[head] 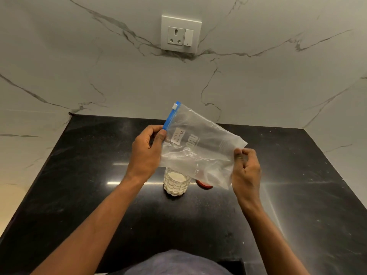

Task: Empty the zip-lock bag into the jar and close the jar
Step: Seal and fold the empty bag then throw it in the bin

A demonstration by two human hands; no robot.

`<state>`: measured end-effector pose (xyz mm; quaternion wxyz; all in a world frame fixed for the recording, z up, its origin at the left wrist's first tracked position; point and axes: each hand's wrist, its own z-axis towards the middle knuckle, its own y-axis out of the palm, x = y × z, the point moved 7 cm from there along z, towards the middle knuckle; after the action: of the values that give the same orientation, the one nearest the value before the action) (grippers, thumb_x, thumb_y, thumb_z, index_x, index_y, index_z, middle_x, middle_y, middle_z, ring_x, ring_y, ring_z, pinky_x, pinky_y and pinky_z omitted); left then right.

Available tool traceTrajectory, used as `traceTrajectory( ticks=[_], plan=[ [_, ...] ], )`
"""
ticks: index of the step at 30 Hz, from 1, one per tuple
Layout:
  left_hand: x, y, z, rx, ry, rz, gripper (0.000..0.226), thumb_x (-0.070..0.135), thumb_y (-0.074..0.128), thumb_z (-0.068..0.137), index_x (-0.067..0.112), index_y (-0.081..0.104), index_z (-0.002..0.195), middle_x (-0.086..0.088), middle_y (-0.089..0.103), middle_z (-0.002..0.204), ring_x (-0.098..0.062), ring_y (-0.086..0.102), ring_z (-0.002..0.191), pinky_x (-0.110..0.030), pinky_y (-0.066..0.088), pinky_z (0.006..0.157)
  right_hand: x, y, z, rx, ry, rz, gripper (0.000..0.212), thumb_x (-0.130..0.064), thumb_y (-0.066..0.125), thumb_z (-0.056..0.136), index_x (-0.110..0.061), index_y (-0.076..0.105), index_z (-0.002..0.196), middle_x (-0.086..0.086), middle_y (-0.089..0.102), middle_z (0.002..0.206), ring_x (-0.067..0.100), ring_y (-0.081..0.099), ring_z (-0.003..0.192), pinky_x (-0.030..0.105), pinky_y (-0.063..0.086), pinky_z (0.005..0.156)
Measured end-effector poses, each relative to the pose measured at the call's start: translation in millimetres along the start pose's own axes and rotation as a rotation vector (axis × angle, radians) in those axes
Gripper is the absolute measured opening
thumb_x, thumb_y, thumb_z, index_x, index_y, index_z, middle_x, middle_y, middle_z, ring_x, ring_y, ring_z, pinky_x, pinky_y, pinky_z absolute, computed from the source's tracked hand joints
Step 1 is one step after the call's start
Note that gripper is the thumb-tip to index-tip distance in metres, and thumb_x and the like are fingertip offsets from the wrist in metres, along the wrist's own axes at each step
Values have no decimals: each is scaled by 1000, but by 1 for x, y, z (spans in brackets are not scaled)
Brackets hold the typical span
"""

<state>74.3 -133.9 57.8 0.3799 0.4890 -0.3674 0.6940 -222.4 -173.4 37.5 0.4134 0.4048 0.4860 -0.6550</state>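
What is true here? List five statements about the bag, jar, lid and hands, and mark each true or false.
1. The left hand grips the zip-lock bag at its blue zip end. True.
2. The jar has its lid screwed on. False: the jar is open, and the red lid lies on the counter to its right, partly hidden behind the bag.
3. The right hand pinches the bag at the end opposite the zip. True.
4. The jar is empty. False: white powder shows inside it.
5. The bag lies flat on the counter. False: both hands hold it up above the jar.
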Motion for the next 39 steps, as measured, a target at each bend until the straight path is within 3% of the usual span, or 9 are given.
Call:
traceTrajectory(
  ticks=[4, 8, 12, 16, 18, 23, 26, 30, 39],
  plan=[
    [9, -12, 2, -44, 26, 78, 19, 24, 58, 108, 16, 67, 123, 7, 73, 110, -10, 73, 103, -26, 64, 85, -38, -17, 14, 76, -167, -148, 45, -46, 69, 98, -31, 48, 135, -1, 64, 120, 16, 65, 103, 37, 60, 81],
    [28, -13, 7, -132, 63, 140, 20, 25, 60, 106, 16, 69, 122, 8, 73, 109, -8, 73, 101, -25, 63, 85, -103, 20, 23, -137, -413, -255, 52, -56, 59, 99, -28, 52, 141, 0, 60, 139, 14, 60, 121, 32, 52, 93],
    [46, -10, 11, -218, 105, 172, 21, 20, 63, 104, 12, 73, 121, 2, 74, 111, -15, 74, 102, -33, 65, 86, -134, 70, 37, -449, -307, -177, 30, -46, 56, 105, -23, 67, 120, -7, 68, 108, 11, 70, 95, 38, 64, 79],
    [60, -16, 14, -266, 165, 262, 27, 24, 66, 102, 12, 73, 126, -1, 75, 110, -18, 73, 99, -42, 65, 86, -130, 80, 45, -474, -208, 63, 19, -29, 68, 102, -18, 75, 88, -8, 72, 78, 11, 72, 70, 27, 59, 63],
    [65, -18, 16, -297, 180, 302, 32, 30, 67, 101, 15, 72, 128, 0, 75, 112, -16, 73, 101, -43, 64, 89, -125, 81, 40, -500, -179, 117, 15, -26, 74, 98, -15, 78, 89, -6, 77, 78, 12, 75, 68, 25, 59, 60],
    [88, 3, 23, -388, 217, 237, 36, 40, 62, 100, 15, 76, 122, 1, 79, 107, -12, 76, 101, -38, 63, 91, -127, 88, 19, -567, -179, 232, 20, -29, 74, 97, -10, 79, 98, 11, 81, 88, 34, 78, 79, 43, 65, 70],
    [92, 11, 26, -377, 184, 203, 39, 47, 61, 97, 16, 80, 111, -2, 80, 97, -19, 77, 90, -44, 63, 85, -127, 84, 13, -528, -116, 294, 27, -33, 69, 101, -10, 81, 94, 14, 80, 86, 39, 76, 78, 45, 62, 65],
    [88, 13, 27, -386, 153, 237, 31, 43, 62, 101, 18, 81, 106, -4, 79, 91, -26, 75, 83, -50, 61, 77, -124, 72, 14, -405, -98, 309, 24, -21, 69, 101, -9, 81, 85, 13, 78, 78, 26, 74, 64, 36, 59, 56],
    [64, -7, 9, -408, 84, 223, 26, 48, 58, 98, 35, 78, 107, 13, 78, 91, -8, 75, 87, -24, 63, 71, -113, 48, 30, -251, 19, 390, 27, -19, 72, 96, -8, 78, 72, 12, 77, 71, 24, 72, 59, 33, 59, 57]
  ],
)
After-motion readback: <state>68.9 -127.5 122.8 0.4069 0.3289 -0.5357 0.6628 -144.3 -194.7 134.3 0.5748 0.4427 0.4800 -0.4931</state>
